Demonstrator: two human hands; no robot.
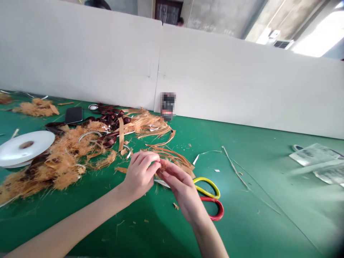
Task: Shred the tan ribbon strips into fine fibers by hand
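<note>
My left hand (142, 172) and my right hand (184, 190) meet above the green table. The fingertips of both are pinched on a small frayed tan ribbon piece (163, 165), mostly hidden by the fingers. Below my right hand lies a pair of scissors (219, 190) with one yellow and one red handle loop; part of the blades shows between the hands. Just behind the fingers, long flat tan ribbon strips (178, 157) rest on the table.
To the left are heaps of frayed tan fibre (67, 154), a white spool (34, 139), dark brown ribbon (110, 138) and a black phone (73, 115). Thin string (235, 168) and clear plastic packets (314, 154) lie right. A white partition (228, 79) stands behind.
</note>
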